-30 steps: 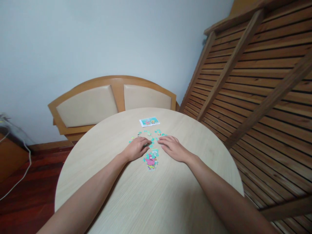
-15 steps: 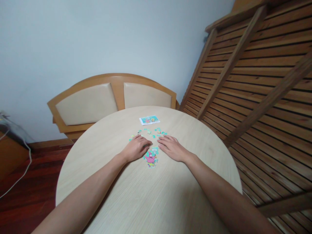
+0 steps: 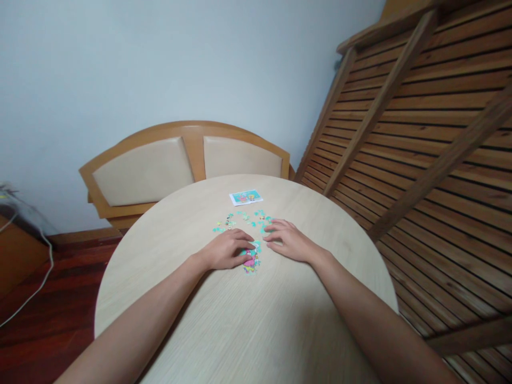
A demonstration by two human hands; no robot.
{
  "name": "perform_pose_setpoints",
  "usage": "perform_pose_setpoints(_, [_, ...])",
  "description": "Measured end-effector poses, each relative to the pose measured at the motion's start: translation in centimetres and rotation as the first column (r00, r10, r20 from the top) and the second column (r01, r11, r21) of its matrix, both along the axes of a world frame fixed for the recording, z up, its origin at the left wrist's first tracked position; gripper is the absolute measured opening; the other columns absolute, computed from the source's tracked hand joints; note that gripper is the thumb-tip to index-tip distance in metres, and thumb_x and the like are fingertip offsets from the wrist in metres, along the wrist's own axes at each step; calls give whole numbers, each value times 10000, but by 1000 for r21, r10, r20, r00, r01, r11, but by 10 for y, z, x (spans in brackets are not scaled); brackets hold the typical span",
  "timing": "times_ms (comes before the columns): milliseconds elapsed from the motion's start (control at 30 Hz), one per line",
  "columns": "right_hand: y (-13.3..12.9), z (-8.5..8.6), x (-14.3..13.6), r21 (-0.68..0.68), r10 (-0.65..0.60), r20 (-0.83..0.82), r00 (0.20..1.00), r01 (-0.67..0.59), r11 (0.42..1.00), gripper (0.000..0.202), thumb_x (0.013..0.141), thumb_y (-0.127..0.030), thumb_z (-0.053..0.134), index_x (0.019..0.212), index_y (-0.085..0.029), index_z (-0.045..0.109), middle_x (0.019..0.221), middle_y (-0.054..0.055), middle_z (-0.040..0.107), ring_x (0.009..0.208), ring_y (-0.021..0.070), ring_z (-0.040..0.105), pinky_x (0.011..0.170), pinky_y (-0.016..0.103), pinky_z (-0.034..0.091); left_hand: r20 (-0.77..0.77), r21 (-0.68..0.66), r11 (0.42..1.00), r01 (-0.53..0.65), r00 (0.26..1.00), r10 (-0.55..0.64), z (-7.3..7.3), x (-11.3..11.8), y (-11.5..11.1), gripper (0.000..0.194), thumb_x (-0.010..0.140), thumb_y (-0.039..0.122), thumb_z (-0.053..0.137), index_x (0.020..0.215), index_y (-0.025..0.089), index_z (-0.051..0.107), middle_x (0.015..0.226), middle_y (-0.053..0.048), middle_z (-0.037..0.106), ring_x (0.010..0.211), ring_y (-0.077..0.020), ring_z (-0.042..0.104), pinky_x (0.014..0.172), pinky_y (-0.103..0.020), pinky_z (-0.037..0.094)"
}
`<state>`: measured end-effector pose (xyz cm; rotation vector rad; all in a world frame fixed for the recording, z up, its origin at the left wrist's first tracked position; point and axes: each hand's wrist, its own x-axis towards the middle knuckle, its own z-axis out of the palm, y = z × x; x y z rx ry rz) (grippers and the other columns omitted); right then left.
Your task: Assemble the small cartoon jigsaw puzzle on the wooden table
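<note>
A joined section of jigsaw puzzle (image 3: 250, 268) with a pink cartoon figure lies flat on the table. My left hand (image 3: 227, 250) rests over its left side, fingers stretched out and covering part of the picture. To the right, my right hand (image 3: 291, 243) hovers over or touches the table with its fingers apart. Its fingertips are beside some loose turquoise puzzle pieces (image 3: 264, 224); whether they touch any I cannot tell. More loose pieces (image 3: 218, 229) are scattered beyond my left hand. Neither hand visibly holds a piece.
A picture card (image 3: 245, 198) in matching colours lies farther back on the round wooden table (image 3: 248, 330). Behind the table stands a padded headboard (image 3: 144, 170) against the wall. Wooden slats (image 3: 420, 133) lean at the right. A white cable (image 3: 46, 272) hangs at the left.
My left hand has moved slightly right and nearer, now covering part of the joined puzzle. My right hand has shifted a little right, and its fingers have spread.
</note>
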<state>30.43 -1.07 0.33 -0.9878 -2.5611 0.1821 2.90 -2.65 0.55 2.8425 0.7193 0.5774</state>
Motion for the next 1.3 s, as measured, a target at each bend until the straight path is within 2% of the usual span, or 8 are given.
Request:
perform_pose_setpoints(200, [-3, 10, 0, -117, 142, -24, 990, -144, 983, 124, 855, -242, 678, 863, -277, 796, 1025, 4, 765, 1220, 262, 554, 1072, 435, 403, -10, 38, 998, -58, 998, 59, -4, 1, 2, 306, 979, 409, 542, 1146, 204, 695, 1192, -105, 672, 1104, -242, 620, 1002, -392, 472])
perform_pose_setpoints(300, [-6, 12, -3, -162, 178, -87, 980, -190, 968, 99, 826, -233, 711, 894, -246, 782, 953, 20, 760, 1100, 232, 613, 1034, 390, 427, -7, 35, 998, -51, 999, 51, -6, 0, 2, 324, 980, 419, 533, 1166, 200, 684, 1206, -112, 663, 1115, -243, 616, 1008, -394, 471])
perform_pose_setpoints(433, [-9, 13, -1, -172, 126, -128, 984, -147, 974, 270, 791, -281, 757, 1052, -211, 753, 1059, 65, 717, 1078, 238, 611, 1010, 388, 440, -4, 35, 999, -38, 999, 38, -6, -1, -1, 385, 950, 454, 562, 1201, 182, 665, 1233, -134, 645, 1133, -264, 607, 1023, -419, 465])
perform_pose_setpoints(533, [-9, 11, 0, -209, 117, -115, 987, -139, 968, 293, 802, -286, 744, 1087, -215, 745, 1084, 69, 698, 1091, 239, 599, 1013, 386, 436, -18, 32, 999, -27, 999, 28, -6, -1, -2, 429, 918, 463, 594, 1237, 181, 649, 1258, -140, 630, 1159, -280, 595, 1039, -433, 455])
perform_pose_setpoints(900, [-6, 4, 1, -271, 124, -135, 983, -158, 949, 132, 816, -276, 728, 938, -224, 728, 1041, 44, 682, 1069, 220, 596, 1026, 384, 407, -45, 21, 1000, -13, 999, 14, -8, -4, 0, 511, 838, 419, 659, 1288, 180, 619, 1299, -145, 605, 1189, -305, 576, 1060, -456, 436])
perform_pose_setpoints(1167, [-9, 10, 0, -373, 82, -64, 995, -100, 922, 160, 757, -332, 795, 869, -232, 742, 1127, 42, 649, 1123, 240, 575, 1071, 412, 357, -45, 16, 1000, -23, 999, 24, -11, -4, 1, 523, 831, 426, 666, 1296, 193, 612, 1311, -138, 598, 1194, -306, 573, 1066, -457, 428])
perform_pose_setpoints(1300, [-13, 12, -5, -411, 105, -53, 993, -118, 904, 172, 732, -337, 820, 851, -235, 750, 1146, 42, 635, 1146, 249, 564, 1112, 438, 312, -28, 22, 1000, -13, 1000, 14, -11, -3, 2, 506, 853, 443, 650, 1286, 184, 617, 1305, -151, 603, 1189, -306, 577, 1058, -462, 431])
